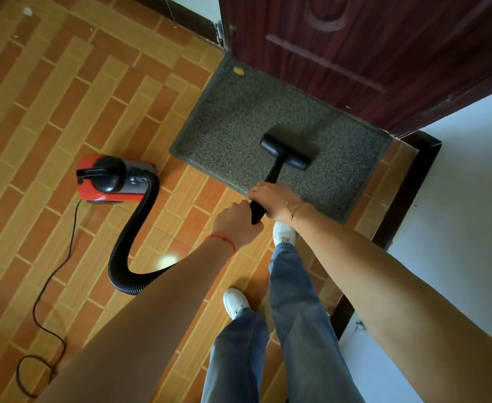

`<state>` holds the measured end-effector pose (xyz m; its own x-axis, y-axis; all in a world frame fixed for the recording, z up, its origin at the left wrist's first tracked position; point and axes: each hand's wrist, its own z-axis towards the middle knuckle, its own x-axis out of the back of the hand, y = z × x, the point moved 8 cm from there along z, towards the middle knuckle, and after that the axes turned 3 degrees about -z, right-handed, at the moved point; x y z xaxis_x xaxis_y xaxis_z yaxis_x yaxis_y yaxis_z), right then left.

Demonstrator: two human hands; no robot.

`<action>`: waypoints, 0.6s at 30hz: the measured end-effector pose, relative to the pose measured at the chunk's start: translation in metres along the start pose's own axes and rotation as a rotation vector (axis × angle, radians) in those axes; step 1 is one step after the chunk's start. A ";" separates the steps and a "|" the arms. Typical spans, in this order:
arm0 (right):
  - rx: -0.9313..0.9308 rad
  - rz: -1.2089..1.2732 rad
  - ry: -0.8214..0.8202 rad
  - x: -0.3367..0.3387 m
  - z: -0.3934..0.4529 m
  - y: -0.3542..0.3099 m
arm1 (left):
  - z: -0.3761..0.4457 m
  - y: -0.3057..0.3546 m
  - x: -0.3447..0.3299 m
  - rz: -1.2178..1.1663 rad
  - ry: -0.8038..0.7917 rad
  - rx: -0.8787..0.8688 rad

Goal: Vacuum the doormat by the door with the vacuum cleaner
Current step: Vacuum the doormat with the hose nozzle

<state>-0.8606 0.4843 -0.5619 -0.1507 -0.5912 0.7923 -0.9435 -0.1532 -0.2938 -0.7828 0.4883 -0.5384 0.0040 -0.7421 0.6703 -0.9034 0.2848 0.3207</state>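
Brick-pattern tiled floor fills most of the room, orange and tan. Dark red door stands far right. Grey doormat lies flat on the floor right against the door's foot, with a small yellow scrap near its far left corner. Red and black vacuum cleaner sits on the tiles just left of the mat; its ribbed black hose loops near and runs behind the left forearm. Thin power cord trails to the near left. Black wand leads to the floor nozzle, which rests on the mat's right half. Right hand is wrapped around the wand; left hand is clenched on the wand's near end, the two hands touching.
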 end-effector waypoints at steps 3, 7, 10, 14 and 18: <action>0.013 -0.013 -0.003 0.016 0.010 0.037 | 0.029 0.025 0.016 -0.047 0.018 0.016; 0.018 -0.053 -0.012 0.036 0.025 0.086 | 0.067 0.057 0.036 -0.092 0.027 0.029; 0.032 -0.068 -0.011 0.055 0.036 0.120 | 0.097 0.078 0.052 -0.127 0.025 0.034; 0.034 -0.079 -0.017 0.077 0.050 0.160 | 0.132 0.101 0.072 -0.142 0.015 0.044; 0.032 -0.079 -0.031 0.095 0.061 0.191 | 0.159 0.120 0.088 -0.153 0.016 0.048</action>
<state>-1.0369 0.3501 -0.5752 -0.0662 -0.6006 0.7968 -0.9423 -0.2251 -0.2479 -0.9592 0.3605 -0.5472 0.1500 -0.7649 0.6264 -0.9109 0.1395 0.3884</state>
